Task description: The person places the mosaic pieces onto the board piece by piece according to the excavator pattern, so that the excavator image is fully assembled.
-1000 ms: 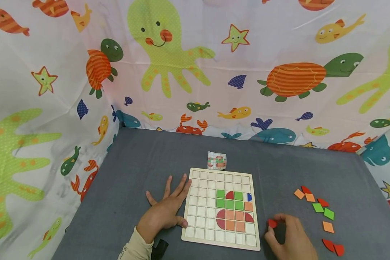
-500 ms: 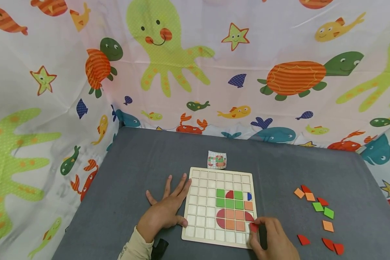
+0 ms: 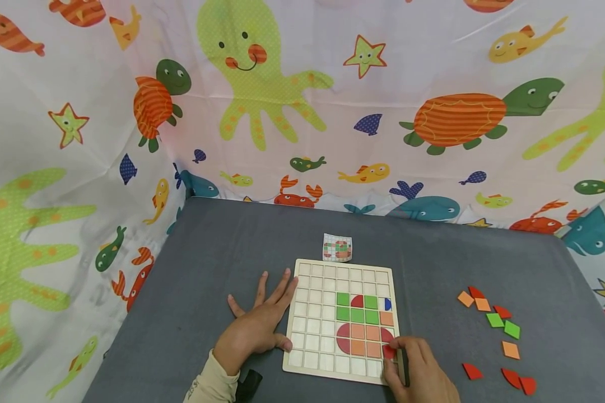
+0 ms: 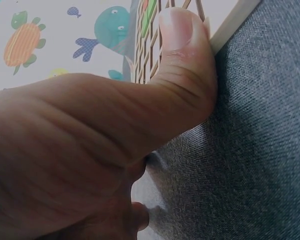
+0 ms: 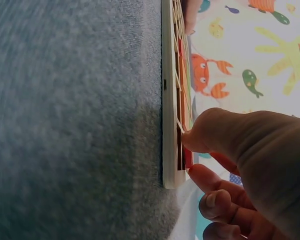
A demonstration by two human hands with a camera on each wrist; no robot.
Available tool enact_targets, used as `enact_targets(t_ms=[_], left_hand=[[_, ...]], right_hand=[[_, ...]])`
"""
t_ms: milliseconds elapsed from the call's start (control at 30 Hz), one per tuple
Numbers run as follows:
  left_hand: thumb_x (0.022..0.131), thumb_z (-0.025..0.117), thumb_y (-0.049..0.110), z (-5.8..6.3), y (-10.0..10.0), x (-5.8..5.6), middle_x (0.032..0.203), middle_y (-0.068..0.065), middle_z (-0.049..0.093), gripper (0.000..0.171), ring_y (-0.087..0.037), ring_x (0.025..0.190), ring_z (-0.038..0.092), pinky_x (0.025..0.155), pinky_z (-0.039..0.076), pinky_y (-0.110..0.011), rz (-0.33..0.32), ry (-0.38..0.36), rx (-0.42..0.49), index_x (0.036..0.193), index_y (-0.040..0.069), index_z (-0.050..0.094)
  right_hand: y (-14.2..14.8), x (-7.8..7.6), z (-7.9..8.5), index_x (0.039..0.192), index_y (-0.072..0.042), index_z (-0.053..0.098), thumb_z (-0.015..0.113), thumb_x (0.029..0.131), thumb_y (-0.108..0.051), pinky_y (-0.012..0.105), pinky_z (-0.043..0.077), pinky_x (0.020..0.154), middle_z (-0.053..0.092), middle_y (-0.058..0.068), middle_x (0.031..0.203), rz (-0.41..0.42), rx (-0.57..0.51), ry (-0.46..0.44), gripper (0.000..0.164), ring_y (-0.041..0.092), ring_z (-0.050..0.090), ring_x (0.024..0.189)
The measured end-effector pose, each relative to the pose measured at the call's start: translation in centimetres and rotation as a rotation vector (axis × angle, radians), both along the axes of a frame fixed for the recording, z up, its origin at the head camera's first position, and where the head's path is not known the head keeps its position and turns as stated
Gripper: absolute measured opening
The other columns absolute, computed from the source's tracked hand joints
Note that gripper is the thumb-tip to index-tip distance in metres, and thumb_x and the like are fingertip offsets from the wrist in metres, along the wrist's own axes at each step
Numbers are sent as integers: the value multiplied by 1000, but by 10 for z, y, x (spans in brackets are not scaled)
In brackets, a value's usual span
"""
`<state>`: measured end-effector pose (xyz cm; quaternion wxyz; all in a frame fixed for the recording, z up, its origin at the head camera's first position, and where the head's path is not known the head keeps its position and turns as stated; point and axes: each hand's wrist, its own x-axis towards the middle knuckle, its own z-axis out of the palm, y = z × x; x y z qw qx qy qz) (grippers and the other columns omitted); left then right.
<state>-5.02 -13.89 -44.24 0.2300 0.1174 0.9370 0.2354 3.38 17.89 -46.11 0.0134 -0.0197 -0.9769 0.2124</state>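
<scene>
A light wooden grid board lies on the grey cloth, with green, orange, red and blue pieces set in some of its squares. My left hand spreads its fingers along the board's left edge; in the left wrist view its thumb presses on the rim. Thumb and forefinger of my right hand pinch a red quarter-circle tile at a square in the rightmost column, just below another red quarter-circle. From the right wrist view, that red tile sits between the fingertips, at the grid's surface.
Loose tiles lie to the right: an orange square, green squares and red quarter-circles, one nearer the board. A small printed pattern card touches the board's far edge. A sea-animal curtain hangs behind.
My right hand has carried the red tile left from the cloth onto the board's right column. The left hand has stayed at the board's left edge.
</scene>
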Motion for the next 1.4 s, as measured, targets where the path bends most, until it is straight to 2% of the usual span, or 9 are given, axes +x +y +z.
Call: enact_targets(t_ms=[233, 400, 733, 933, 1133, 1333, 1400], left_hand=[[70, 92, 41, 1, 2, 0, 179, 8, -5, 133, -37, 162, -18, 95, -16, -95, 4, 0, -15, 173, 33, 8], [70, 91, 41, 1, 2, 0, 179, 9, -5, 132, -36, 162, -19, 96, -17, -95, 3, -1, -15, 173, 33, 7], [70, 92, 40, 0, 1, 0, 179, 8, -5, 133, -37, 162, -19, 95, -17, -95, 2, 6, -13, 173, 32, 7], [70, 92, 41, 0, 2, 0, 179, 9, -6, 133, -36, 162, -18, 96, -17, -95, 2, 4, -22, 173, 33, 7], [71, 92, 40, 1, 1, 0, 179, 9, -7, 134, -37, 161, -20, 96, -18, -94, 2, -14, -19, 172, 34, 5], [72, 91, 39, -2, 0, -2, 178, 10, -9, 133, -36, 161, -22, 95, -21, -93, 3, -18, -3, 172, 36, 2], [72, 92, 39, -2, 0, -2, 178, 10, -9, 133, -36, 161, -22, 96, -20, -93, 5, -15, -7, 172, 36, 3]], right_hand=[[4, -1, 2, 114, -15, 67, 84, 86, -33, 28, 51, 60, 62, 5, 112, -23, 17, -123, 38, 12, 54, 72], [3, -1, 1, 109, -16, 69, 86, 86, -34, 28, 50, 59, 64, 2, 106, -35, 20, -117, 34, 12, 52, 72], [3, -1, 0, 109, -17, 73, 86, 86, -30, 31, 51, 60, 65, 2, 106, -34, 18, -96, 29, 12, 53, 72], [2, 0, -2, 103, -22, 79, 87, 86, -29, 29, 51, 58, 64, -1, 104, -22, 14, -7, 20, 8, 55, 69], [4, 0, -1, 103, -22, 79, 87, 87, -29, 28, 48, 57, 62, -2, 104, -20, 7, -59, 20, 8, 52, 68], [4, -2, 0, 101, -24, 79, 86, 89, -30, 30, 52, 60, 64, -3, 104, -26, -2, -34, 15, 8, 56, 70], [5, -3, 0, 102, -23, 79, 85, 90, -32, 30, 53, 62, 64, -3, 104, -20, -5, -52, 16, 8, 56, 72]])
